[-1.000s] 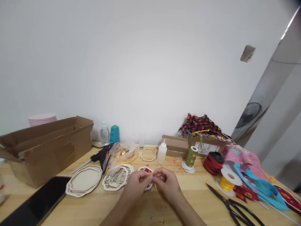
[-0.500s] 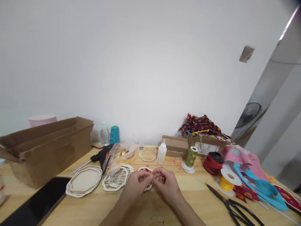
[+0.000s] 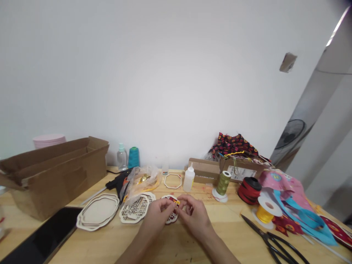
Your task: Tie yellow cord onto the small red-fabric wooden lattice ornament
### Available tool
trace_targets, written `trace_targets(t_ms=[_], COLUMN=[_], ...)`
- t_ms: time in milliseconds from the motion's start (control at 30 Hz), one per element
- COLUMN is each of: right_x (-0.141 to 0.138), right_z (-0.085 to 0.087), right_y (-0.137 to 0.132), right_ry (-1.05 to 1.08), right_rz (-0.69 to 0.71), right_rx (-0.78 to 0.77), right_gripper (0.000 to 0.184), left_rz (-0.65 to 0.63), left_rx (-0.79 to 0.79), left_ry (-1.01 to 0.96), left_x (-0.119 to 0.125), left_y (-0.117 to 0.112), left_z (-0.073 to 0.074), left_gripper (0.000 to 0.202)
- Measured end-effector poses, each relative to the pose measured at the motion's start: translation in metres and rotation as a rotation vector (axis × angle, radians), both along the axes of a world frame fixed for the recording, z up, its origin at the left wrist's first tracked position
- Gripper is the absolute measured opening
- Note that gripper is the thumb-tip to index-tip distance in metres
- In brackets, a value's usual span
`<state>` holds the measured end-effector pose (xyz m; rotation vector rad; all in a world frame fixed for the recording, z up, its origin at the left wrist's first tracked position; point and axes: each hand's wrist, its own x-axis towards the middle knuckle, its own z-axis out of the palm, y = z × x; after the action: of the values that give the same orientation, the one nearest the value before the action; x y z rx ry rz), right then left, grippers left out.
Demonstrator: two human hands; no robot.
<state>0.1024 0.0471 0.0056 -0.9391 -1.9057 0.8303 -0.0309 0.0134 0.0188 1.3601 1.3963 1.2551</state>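
Both hands meet over a small scalloped wooden plaque (image 3: 172,219), which has a pale lattice on a red backing and lies on the table. My left hand (image 3: 157,217) is closed in a pinch at the plaque's left side. Opposite it, my right hand (image 3: 195,215) pinches with thumb and forefinger at the right edge. A bit of yellow cord (image 3: 177,202) shows between the fingertips; the fingers partly hide it and the plaque. Left of my hands are loose lattice pieces (image 3: 136,211) and a stack of plain scalloped wooden plates (image 3: 99,209).
Behind stand a glue bottle (image 3: 188,179) and a thin wooden frame (image 3: 172,181). Black scissors (image 3: 266,238), a yellow cord spool (image 3: 265,212) and a red cord spool (image 3: 249,190) lie rightward. A glue gun (image 3: 118,182), phone (image 3: 41,236) and long cardboard box (image 3: 60,179) occupy the left.
The fingertips have parted slightly, and more of the red plaque and the yellow cord now shows between them. The other things stay where they were.
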Motion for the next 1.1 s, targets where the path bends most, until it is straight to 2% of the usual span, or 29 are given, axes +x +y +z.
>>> trace_targets(t_ms=[733,1100], right_x=[0.0005,0.0028], right_z=[-0.0005,-0.0031], right_y=[0.0002,0.0027], right_ry=[-0.007,-0.105], right_rz=[-0.032,-0.057], right_rx=[0.043,0.093], right_gripper=[0.021,0.020], left_rz=[-0.019,0.008], left_rx=[-0.020,-0.052], left_ry=[-0.032,0.010], left_x=[0.0005,-0.0001], left_y=[-0.0002,0.0026], left_z=[-0.0016,-0.0055], left_gripper=[0.021,0.020])
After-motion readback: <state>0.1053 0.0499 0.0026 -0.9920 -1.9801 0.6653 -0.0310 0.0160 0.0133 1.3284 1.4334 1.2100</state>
